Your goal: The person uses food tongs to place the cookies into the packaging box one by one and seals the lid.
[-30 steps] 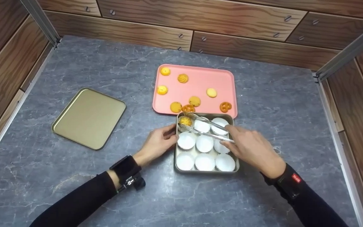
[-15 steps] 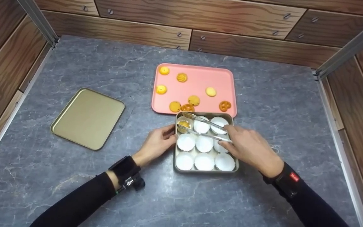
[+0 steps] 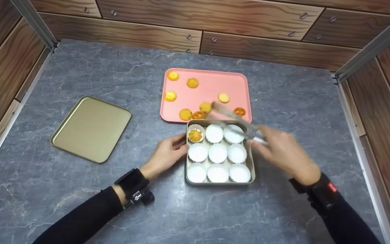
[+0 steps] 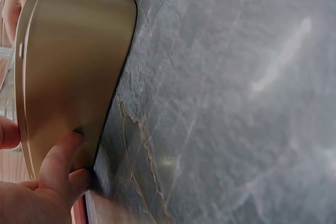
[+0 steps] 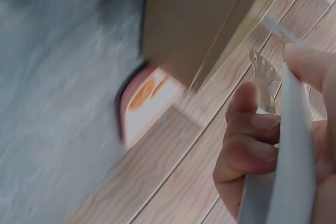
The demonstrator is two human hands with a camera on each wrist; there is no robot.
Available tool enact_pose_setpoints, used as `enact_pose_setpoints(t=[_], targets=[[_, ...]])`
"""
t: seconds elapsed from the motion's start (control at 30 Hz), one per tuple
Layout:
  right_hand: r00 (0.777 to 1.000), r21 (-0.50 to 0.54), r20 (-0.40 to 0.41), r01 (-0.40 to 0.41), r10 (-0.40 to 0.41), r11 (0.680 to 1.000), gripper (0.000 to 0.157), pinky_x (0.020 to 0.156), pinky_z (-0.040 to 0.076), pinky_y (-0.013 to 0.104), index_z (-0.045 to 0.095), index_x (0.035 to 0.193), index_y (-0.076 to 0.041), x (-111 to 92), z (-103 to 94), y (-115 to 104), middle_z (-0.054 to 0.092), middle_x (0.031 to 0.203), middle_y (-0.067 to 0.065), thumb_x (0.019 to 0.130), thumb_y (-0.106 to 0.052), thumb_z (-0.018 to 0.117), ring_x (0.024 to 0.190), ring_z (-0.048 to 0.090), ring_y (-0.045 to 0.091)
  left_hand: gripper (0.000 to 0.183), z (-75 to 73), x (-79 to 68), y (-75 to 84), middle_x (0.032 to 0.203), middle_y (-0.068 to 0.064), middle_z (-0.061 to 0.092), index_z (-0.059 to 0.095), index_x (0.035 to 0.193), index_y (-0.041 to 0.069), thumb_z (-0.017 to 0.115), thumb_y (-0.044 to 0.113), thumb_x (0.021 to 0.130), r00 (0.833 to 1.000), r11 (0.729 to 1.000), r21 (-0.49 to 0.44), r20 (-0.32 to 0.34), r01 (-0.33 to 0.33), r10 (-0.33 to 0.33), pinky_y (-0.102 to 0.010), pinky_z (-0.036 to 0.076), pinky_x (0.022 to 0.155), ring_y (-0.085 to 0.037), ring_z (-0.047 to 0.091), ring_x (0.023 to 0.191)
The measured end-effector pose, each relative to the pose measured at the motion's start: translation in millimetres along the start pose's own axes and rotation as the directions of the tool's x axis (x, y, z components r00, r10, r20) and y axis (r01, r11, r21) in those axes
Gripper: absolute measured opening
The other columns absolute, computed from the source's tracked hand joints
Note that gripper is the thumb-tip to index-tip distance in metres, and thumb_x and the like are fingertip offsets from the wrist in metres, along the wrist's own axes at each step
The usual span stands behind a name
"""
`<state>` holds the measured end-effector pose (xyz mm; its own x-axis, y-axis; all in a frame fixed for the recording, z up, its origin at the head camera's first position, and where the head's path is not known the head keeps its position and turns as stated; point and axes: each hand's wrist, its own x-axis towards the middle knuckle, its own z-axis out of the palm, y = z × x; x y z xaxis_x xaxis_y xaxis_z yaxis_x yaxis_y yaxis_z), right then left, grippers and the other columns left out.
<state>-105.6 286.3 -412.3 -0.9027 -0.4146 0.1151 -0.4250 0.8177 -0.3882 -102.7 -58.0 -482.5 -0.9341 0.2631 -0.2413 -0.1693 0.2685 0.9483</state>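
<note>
My left hand (image 3: pixel 166 154) holds the near-left wall of a square metal cookie tin (image 3: pixel 187 166). In the left wrist view its thumb (image 4: pixel 8 134) meets the rim while bent fingers touch the outer wall. The tin holds rows of white paper cups (image 3: pixel 218 153). A yellow-brown cookie (image 3: pixel 195 135) sits in the far-left cup. My right hand (image 3: pixel 288 154) grips metal tongs (image 3: pixel 237 118), blurred, whose tips hover over the tray's near edge. Nothing shows between the tips. The right wrist view shows a slotted tong end (image 5: pixel 264 74) beyond curled fingers.
Behind the tin lies a pink tray (image 3: pixel 208 76) with several cookies, among them a pretzel-shaped one (image 3: pixel 239 112) and a swirled one (image 3: pixel 192 83). A gold tin lid (image 3: pixel 91 128) lies to the left. Wood-patterned walls (image 3: pixel 120 28) enclose the grey marbled table (image 3: pixel 130 210).
The tongs let go of the cookie, which now rests in the far-left cup. My right hand has moved right with the tongs, their tips swinging towards the tray. The left hand stays on the tin.
</note>
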Motion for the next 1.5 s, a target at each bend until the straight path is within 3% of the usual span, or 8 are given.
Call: enact_pose_setpoints(t=[0.1,0.23,0.4,0.57,0.87,1.0,1.33,1.5], targets=[[0.999,-0.028,-0.025,-0.044,0.043,0.999,0.046,0.037,0.045,0.023,0.061,0.129,0.0,0.7,-12.5,15.8,0.065,0.079,0.004,0.097,-0.03,0.074,0.051,0.049,0.011,0.06,0.6,0.9,-0.4,0.156,-0.017,0.046,0.045,0.152,0.0,0.067,0.018,0.099,1.0,1.0,-0.014,0.0,0.002,-0.002,-0.029,0.05,0.108,-0.027,0.057,0.135],[0.995,-0.07,-0.043,-0.095,0.092,0.993,0.05,0.039,0.046,0.026,0.058,0.131,0.006,-0.1,-23.2,37.5,0.061,0.075,0.006,0.099,-0.029,0.072,0.051,0.05,0.013,0.06,1.4,0.7,-1.2,0.156,-0.017,0.047,0.045,0.151,-0.001,0.067,0.016,0.098,1.0,0.999,-0.038,0.0,0.007,-0.007,-0.029,0.051,0.108,-0.028,0.057,0.135],[0.985,-0.094,0.003,-0.169,0.17,0.981,0.054,0.038,0.045,0.028,0.057,0.131,0.005,-2.7,-25.0,58.1,0.06,0.074,0.009,0.102,-0.04,0.065,0.05,0.051,0.016,0.06,1.4,0.4,-1.3,0.156,-0.017,0.047,0.046,0.151,-0.001,0.067,0.015,0.098,1.0,0.999,-0.048,-0.006,-0.002,0.002,-0.029,0.051,0.108,-0.028,0.057,0.135],[0.982,-0.141,0.051,-0.171,0.18,0.975,0.052,0.041,0.049,0.033,0.057,0.131,0.002,-6.0,-23.4,69.2,0.065,0.078,0.015,0.102,-0.04,0.066,0.053,0.055,0.02,0.06,1.2,1.2,-1.4,0.156,-0.017,0.047,0.046,0.151,-0.001,0.067,0.015,0.098,1.0,0.999,-0.049,-0.013,-0.017,0.016,-0.03,0.05,0.108,-0.028,0.057,0.135],[0.994,-0.311,0.062,-0.072,0.095,0.948,0.046,0.043,0.055,0.046,0.061,0.121,0.003,-7.8,-42.4,71.4,0.069,0.085,0.021,0.097,-0.034,0.073,0.054,0.06,0.028,0.057,2.0,0.8,-1.7,0.153,-0.019,0.05,0.048,0.149,-0.004,0.067,0.013,0.098,0.998,0.999,-0.014,-0.029,-0.052,0.052,-0.031,0.052,0.107,-0.03,0.06,0.131],[0.99,-0.369,0.087,-0.076,0.115,0.926,0.051,0.05,0.057,0.055,0.06,0.125,0.002,-4.1,-48.8,69.4,0.071,0.095,0.025,0.095,-0.037,0.074,0.063,0.064,0.037,0.058,2.3,0.6,-1.5,0.154,-0.019,0.049,0.047,0.149,-0.003,0.067,0.012,0.097,0.999,0.999,-0.016,-0.025,-0.039,0.039,-0.03,0.052,0.106,-0.03,0.06,0.131],[0.995,-0.332,0.048,-0.065,0.085,0.941,0.048,0.051,0.058,0.055,0.062,0.124,0.002,13.1,-31.0,72.2,0.071,0.092,0.025,0.094,-0.033,0.076,0.064,0.065,0.038,0.059,2.1,0.1,-0.6,0.154,-0.018,0.048,0.046,0.15,-0.003,0.067,0.014,0.098,0.999,1.0,0.001,-0.024,-0.028,0.028,-0.03,0.051,0.107,-0.029,0.059,0.132],[0.989,-0.298,0.075,-0.101,0.129,0.949,0.047,0.06,0.058,0.061,0.062,0.125,0.001,19.4,-25.8,75.6,0.071,0.098,0.027,0.098,-0.037,0.071,0.076,0.068,0.044,0.058,1.6,0.1,-0.6,0.154,-0.018,0.049,0.047,0.15,-0.002,0.067,0.013,0.098,0.999,0.999,0.026,-0.02,-0.047,0.047,-0.029,0.052,0.107,-0.028,0.06,0.131]])
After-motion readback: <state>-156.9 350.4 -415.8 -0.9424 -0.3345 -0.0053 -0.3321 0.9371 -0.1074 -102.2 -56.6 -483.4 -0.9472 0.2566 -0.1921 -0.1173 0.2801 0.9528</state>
